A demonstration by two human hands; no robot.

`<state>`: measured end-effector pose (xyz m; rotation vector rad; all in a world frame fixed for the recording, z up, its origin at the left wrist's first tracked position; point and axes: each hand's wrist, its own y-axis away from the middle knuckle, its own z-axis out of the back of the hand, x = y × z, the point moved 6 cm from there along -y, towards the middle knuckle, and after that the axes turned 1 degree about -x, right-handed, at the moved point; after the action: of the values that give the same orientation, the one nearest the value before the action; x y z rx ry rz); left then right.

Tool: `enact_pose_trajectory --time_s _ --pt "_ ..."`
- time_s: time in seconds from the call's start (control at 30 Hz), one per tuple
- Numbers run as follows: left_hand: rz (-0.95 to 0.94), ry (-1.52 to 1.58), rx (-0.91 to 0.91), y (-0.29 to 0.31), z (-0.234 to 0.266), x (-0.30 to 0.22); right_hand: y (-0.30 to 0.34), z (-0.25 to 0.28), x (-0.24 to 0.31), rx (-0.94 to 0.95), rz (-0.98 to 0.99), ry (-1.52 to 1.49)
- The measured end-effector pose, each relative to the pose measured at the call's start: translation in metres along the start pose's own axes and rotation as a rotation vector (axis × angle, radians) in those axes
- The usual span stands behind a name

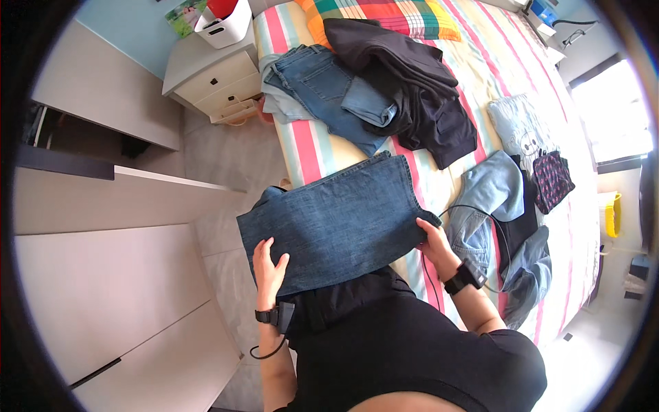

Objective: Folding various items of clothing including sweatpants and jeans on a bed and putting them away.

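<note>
While I watched through the head view, the folded denim, dark blue with a stitched hem, stretched between the left hand, fingers parted against one end, and the right hand, gripping the opposite corner.

The folded jeans in the middle are dark blue denim. Bedspread's got pink, cream and pale blue stripes. Pretty loud plaid pillow around 12: orange, green, red, white. Pink-on-black patterned cloth at 3, plain white bin at 11.
</note>
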<state>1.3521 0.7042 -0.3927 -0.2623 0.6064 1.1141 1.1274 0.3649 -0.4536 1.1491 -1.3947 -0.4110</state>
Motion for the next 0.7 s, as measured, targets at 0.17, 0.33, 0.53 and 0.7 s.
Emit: enact_pose_trajectory --time_s 0.17,0.33,0.53,0.7 --pt "0.112 0.205 0.210 0.021 0.015 -0.011 -0.002 -0.009 0.015 0.073 0.070 -0.131" --pt "-0.145 0.135 0.254 0.040 0.018 -0.089 0.041 -0.070 0.065 0.170 0.218 -0.184" --pt "-0.205 -0.127 0.021 0.043 0.010 -0.068 0.055 -0.131 0.103 0.333 0.261 -0.156" --pt "-0.140 0.003 -0.205 0.034 0.050 -0.051 0.052 -0.159 0.137 0.471 0.269 -0.072"
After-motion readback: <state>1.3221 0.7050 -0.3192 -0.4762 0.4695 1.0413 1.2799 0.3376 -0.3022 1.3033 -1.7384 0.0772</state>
